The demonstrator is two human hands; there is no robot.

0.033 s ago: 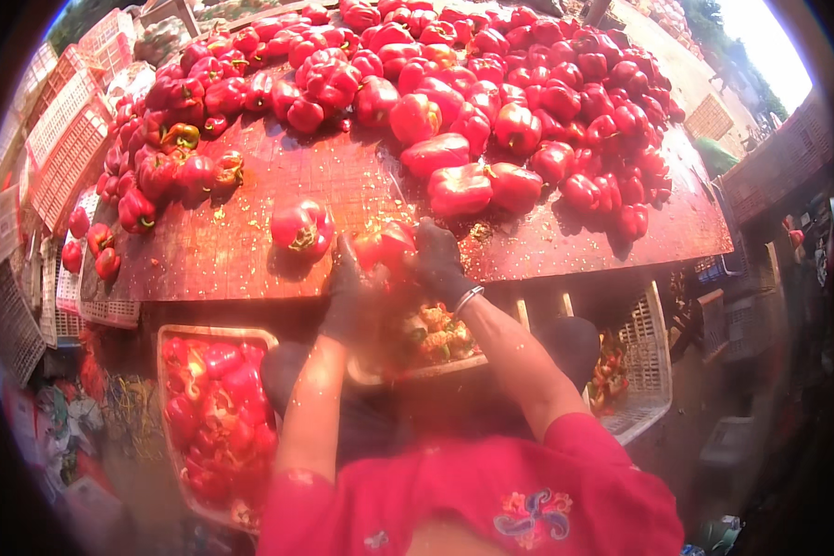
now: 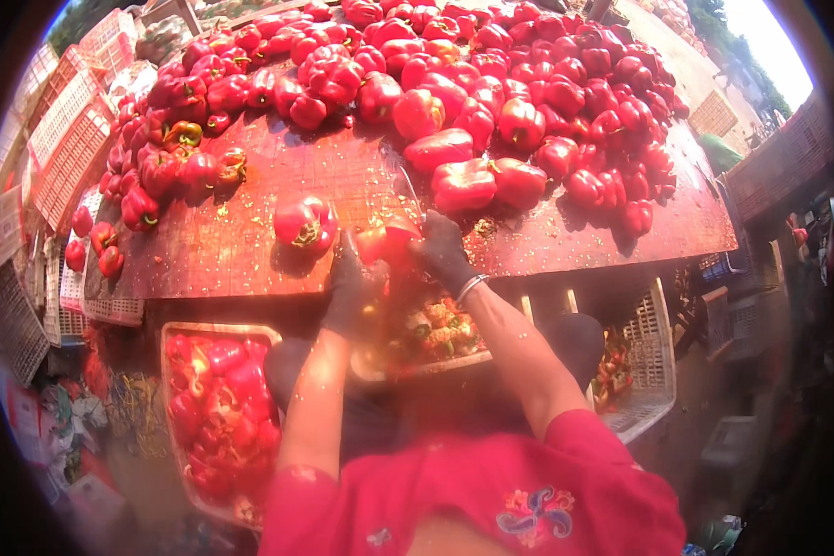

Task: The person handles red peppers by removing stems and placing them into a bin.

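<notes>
Both my hands wear dark gloves and meet at the table's near edge. A red bell pepper (image 2: 391,243), blurred by motion and glare, is between them. My left hand (image 2: 348,289) closes on its left side. My right hand (image 2: 443,248) grips its right side, fingers bent. A thin bright strip shows just beyond the right fingertips; I cannot make out whether it is a tool. A whole red pepper (image 2: 305,225) lies on the table left of my hands. Below them sits a crate of pepper cores and scraps (image 2: 447,332), partly hidden by my hands.
A big heap of red peppers (image 2: 537,102) covers the far part of the reddish table (image 2: 259,199), with seeds scattered nearer. A crate of emptied red peppers (image 2: 222,408) stands at my lower left. Another scrap crate (image 2: 653,352) is at the right. Stacked plastic crates (image 2: 69,157) line the left.
The view has shifted very slightly. My hands stay around the same pepper, which has turned a little between them.
</notes>
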